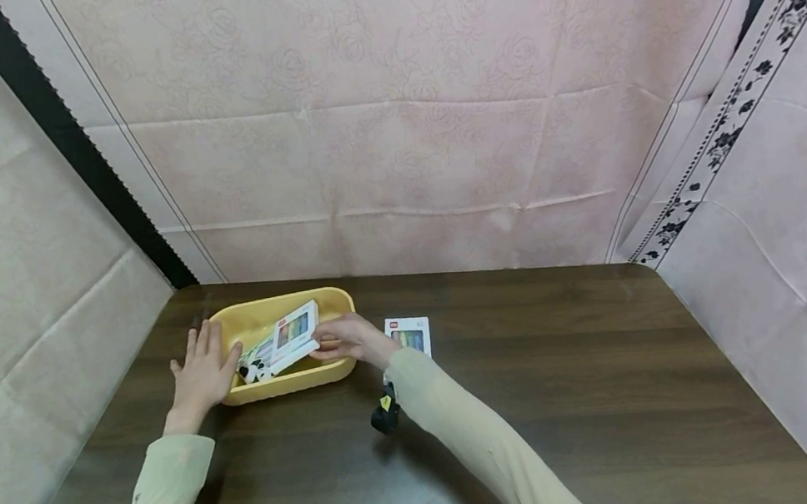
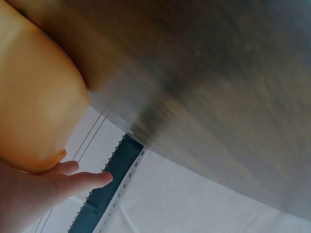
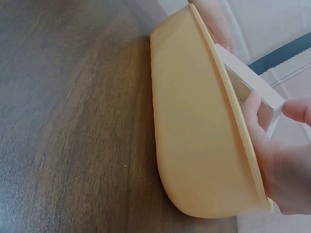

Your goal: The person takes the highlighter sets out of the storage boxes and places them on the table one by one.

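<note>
A yellow plastic basket (image 1: pixel 277 391) stands at the back left of the table. My left hand (image 1: pixel 201 376) rests on its left end with the fingers spread and fairly straight. Between thumb and fingers, my right hand (image 1: pixel 355 338) pinches a white box (image 1: pixel 295 329) with a coloured picture on its front. That box is tilted inside the basket, its right end raised near the rim, as the right wrist view also shows. Beside it lies an item with a panda print (image 1: pixel 255 369), partly hidden. The left wrist view has only the basket's end (image 2: pixel 43 92) and part of the left hand (image 2: pixel 46 189).
Another white box (image 1: pixel 409 335) with a similar picture lies on the brown wooden table (image 1: pixel 578 382), right of the basket, partly hidden by my right forearm. Pale cloth hangs behind the table (image 1: pixel 392 161) and along both sides.
</note>
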A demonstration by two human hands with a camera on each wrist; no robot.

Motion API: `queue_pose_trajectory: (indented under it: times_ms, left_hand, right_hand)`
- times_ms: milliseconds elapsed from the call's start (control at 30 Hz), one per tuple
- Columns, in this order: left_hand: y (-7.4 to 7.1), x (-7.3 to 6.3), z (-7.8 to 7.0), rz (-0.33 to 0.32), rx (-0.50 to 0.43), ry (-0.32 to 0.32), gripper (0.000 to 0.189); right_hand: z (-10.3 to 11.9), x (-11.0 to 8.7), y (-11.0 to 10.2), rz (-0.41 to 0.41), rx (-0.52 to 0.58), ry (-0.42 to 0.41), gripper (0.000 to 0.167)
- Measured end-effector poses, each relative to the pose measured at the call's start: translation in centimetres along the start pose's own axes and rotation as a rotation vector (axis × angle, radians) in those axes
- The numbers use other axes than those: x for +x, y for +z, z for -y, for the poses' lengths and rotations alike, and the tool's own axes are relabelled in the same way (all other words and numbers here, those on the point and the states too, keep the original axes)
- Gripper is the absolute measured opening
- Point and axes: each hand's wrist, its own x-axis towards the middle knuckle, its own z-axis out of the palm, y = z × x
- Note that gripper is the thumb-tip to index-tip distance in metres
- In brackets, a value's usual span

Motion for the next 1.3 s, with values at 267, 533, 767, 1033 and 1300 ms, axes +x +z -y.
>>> queue_pose_trajectory:
  times_ms: [267, 533, 767, 1033, 1300]
  left_hand:
    - [0.3, 0.2, 0.3, -0.01, 0.007, 0.008, 0.069]
    - [0.4, 0.2, 0.5, -0.007, 0.003, 0.01, 0.07]
    - [0.4, 0.2, 0.5, -0.01, 0.001, 0.004, 0.069]
    - [0.3, 0.2, 0.2, -0.006, -0.001, 0.004, 0.069]
    - [0.3, 0.1, 0.2, -0.005, -0.009, 0.002, 0.069]
  right_hand:
    - [0.0, -0.4, -0.2, 0.036, 0.053, -0.024, 0.04]
    - [0.3, -0.8, -0.5, 0.046, 0.06, -0.02, 0.042]
    - [0.3, -0.8, -0.9, 0.077, 0.069, -0.021, 0.045]
    - [0.4, -1.2, -1.3, 0.096, 0.063, -0.028, 0.044]
    - [0.5, -1.5, -1.6, 0.113, 0.072, -0.024, 0.048]
